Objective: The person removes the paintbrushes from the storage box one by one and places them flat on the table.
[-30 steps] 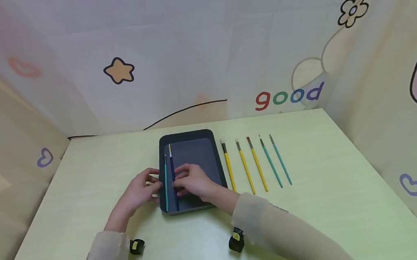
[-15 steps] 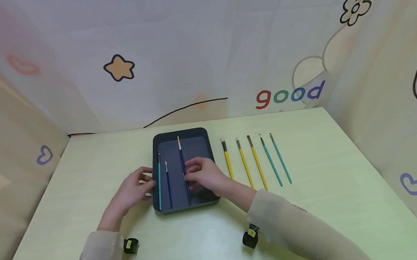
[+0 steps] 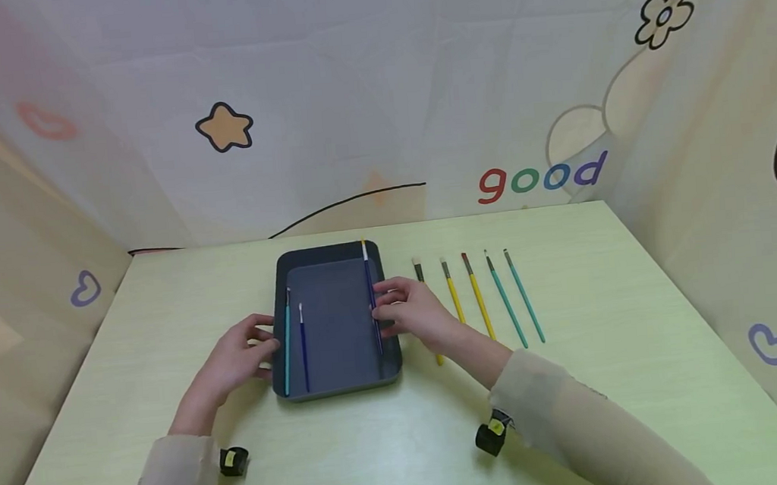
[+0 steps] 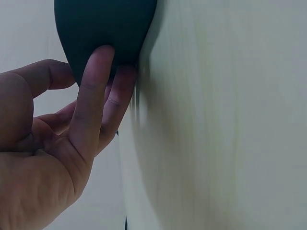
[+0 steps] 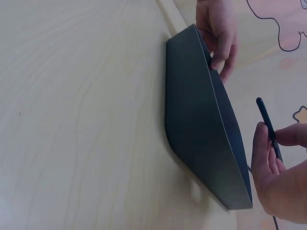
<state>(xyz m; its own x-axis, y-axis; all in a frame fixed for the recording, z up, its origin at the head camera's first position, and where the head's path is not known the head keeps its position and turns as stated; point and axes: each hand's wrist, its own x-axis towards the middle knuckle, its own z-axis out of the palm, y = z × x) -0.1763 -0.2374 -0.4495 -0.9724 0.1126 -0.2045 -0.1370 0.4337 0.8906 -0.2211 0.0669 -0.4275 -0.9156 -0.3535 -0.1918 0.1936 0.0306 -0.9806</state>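
A dark grey tray (image 3: 337, 330) lies on the table. My left hand (image 3: 236, 357) grips its left wall; in the left wrist view, fingertips (image 4: 98, 57) press the tray's outer side. My right hand (image 3: 418, 312) pinches a dark blue paintbrush (image 3: 368, 274) with a yellow tip by its handle, over the tray's right side. In the right wrist view the handle (image 5: 265, 117) sticks up past the thumb and fingers, above the rim. Inside the tray, a turquoise paintbrush (image 3: 288, 345) lies along the left wall, with a shorter blue paintbrush (image 3: 304, 348) beside it.
Right of the tray, several paintbrushes lie in a row: yellow-handled ones (image 3: 478, 296), partly under my right hand and forearm, and two turquoise ones (image 3: 505, 298). A printed curtain (image 3: 352, 123) stands behind the table (image 3: 609, 347).
My right hand has moved the dark blue paintbrush from the tray's left part to its right side. The tray has slid left together with my left hand.
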